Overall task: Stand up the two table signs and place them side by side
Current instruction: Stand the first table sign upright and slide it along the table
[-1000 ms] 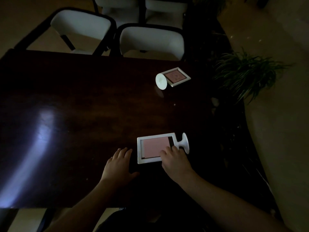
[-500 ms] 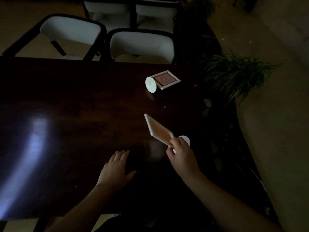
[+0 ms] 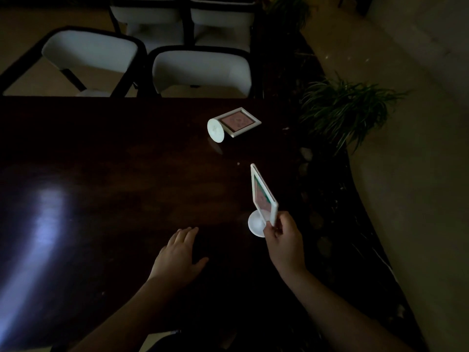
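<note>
White-framed sign 1 (image 3: 263, 193), flat under the right hand (image 3: 285, 241) 1 second ago, now stands nearly upright, pinched at its lower edge, its round base apparently on the dark bench (image 3: 127, 186). Sign 2 (image 3: 233, 123) still lies toppled well beyond that hand. Left hand (image 3: 177, 255) rests spread, empty.

Near sign (image 3: 263, 196): white rectangular frame, pinkish insert, short stem, round white base. Upright or close to it, seen almost edge-on, base down at the bench (image 3: 127, 199) surface near the right edge; can't tell if base fully rests. Held at lower frame corner by the right hand (image 3: 284, 240). Far sign (image 3: 234, 123): same white frame and pink insert, lying flat face up, round base on edge pointing left-front. Signs well apart.
</note>
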{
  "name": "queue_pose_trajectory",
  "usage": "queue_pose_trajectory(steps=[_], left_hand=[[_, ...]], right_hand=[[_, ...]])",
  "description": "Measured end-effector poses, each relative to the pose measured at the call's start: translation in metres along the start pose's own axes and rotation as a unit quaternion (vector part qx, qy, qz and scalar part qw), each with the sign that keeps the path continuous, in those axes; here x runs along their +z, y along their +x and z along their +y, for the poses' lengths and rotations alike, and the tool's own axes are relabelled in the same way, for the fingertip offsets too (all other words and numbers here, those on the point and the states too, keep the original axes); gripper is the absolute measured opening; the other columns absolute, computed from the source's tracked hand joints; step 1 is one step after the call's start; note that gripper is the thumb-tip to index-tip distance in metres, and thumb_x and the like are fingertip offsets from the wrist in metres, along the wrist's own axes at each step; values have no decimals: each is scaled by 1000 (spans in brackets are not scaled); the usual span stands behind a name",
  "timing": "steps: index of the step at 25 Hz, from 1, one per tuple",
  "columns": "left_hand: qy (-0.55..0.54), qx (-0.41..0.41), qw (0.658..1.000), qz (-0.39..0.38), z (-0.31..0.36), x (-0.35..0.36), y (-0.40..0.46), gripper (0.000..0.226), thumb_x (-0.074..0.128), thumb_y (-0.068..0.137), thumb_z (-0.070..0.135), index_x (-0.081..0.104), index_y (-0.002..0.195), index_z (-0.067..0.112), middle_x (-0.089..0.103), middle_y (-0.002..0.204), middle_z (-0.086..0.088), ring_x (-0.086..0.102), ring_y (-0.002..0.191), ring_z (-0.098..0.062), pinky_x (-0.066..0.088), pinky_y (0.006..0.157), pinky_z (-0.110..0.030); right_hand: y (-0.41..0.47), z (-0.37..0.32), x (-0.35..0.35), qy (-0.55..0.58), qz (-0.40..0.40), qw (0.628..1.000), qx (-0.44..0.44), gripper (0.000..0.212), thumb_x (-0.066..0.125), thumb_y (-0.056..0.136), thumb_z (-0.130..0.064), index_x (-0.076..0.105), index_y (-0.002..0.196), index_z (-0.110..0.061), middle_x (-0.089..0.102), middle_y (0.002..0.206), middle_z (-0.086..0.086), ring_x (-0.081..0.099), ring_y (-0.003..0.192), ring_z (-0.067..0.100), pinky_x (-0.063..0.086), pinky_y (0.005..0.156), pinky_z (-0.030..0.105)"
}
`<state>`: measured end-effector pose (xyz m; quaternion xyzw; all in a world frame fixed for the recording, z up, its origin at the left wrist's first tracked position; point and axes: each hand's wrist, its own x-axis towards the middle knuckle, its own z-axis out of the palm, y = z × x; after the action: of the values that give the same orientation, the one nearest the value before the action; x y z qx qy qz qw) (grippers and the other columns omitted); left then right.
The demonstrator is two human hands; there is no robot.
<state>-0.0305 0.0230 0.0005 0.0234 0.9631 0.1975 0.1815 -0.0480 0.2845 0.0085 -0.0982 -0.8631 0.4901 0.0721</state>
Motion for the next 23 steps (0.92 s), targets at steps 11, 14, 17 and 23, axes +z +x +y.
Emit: queue_pose_trajectory(steps=[11,14,17,23], left_hand=[[7,27,999,-22,17,2,18,89,63,86,55,15,155,25,20,162,0,14,149,-19,29,117,-44],[49,55,997,-23,31,11,30,90,61,87,57,11,155,26,13,164,0,1,151,-21,17,119,-49],[97,96,990,-35,50,22,44,92,58,87,58,5,156,26,6,165,-1,-9,150,-25,12,119,-55],[172,160,969,-70,83,45,61,95,54,87,62,-1,155,26,-5,166,-3,-20,148,-30,6,115,-65]], right_hand=[[-3,25,-15,88,-77,992,56,45,74,87,-29,51,113,-58,64,123,-16,61,111,-2,53,86,19],[-6,43,-23,-36,-103,993,45,36,68,88,-30,57,121,-39,60,124,-13,56,117,4,47,92,22],[-4,61,-31,-171,-142,975,3,38,59,92,-18,59,131,-20,58,131,-2,47,129,12,39,96,19],[5,70,-35,-270,-257,923,-97,61,52,91,-12,39,150,-21,31,160,-6,12,151,17,24,117,30]])
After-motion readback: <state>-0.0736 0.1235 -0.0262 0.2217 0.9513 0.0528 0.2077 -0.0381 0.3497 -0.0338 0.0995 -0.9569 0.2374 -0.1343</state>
